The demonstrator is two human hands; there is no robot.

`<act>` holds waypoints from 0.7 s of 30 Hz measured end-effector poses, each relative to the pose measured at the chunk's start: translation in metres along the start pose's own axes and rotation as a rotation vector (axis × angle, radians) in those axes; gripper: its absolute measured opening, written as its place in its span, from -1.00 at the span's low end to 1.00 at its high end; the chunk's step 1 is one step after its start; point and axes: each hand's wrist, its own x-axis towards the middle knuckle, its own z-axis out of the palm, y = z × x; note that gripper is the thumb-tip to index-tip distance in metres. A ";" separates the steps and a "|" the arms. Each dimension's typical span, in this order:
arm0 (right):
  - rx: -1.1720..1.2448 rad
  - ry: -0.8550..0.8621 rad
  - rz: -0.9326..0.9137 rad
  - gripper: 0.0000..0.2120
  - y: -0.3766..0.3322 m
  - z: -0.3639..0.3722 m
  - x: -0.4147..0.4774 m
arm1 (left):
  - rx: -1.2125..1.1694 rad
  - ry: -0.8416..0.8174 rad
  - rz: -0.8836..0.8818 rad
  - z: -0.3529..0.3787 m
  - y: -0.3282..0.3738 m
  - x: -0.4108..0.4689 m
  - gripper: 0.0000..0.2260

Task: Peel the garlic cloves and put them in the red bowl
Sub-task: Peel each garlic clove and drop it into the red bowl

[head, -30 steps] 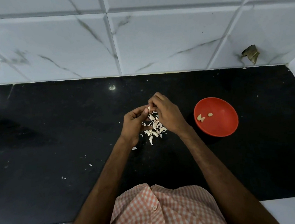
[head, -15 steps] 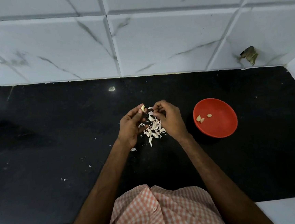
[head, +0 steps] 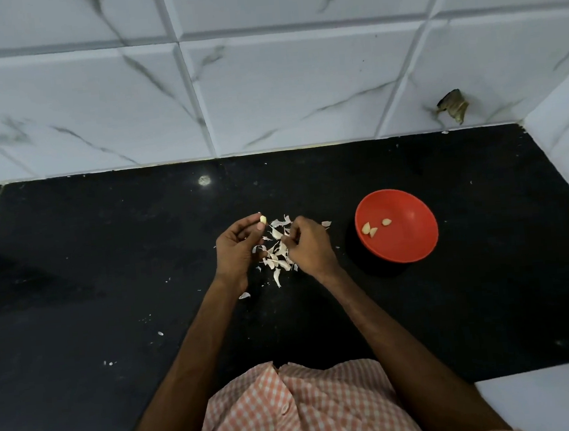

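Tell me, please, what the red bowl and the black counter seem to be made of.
Red bowl: probably plastic, smooth, evenly coloured, with a dull sheen. Black counter: likely polished stone, perhaps granite; it mirrors a light spot and shows fine speckles.

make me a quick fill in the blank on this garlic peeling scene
1. The cloves in the red bowl number ____.
2. The left hand pinches one ____ garlic clove.
3. The loose garlic skins lie on a ____ countertop.
4. The red bowl stands on the person's ____ side.

Missing words: three; peeled; black; right
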 end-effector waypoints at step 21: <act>0.560 -0.161 0.227 -0.86 0.013 -0.012 0.003 | 0.021 0.091 0.023 -0.003 0.003 -0.001 -0.82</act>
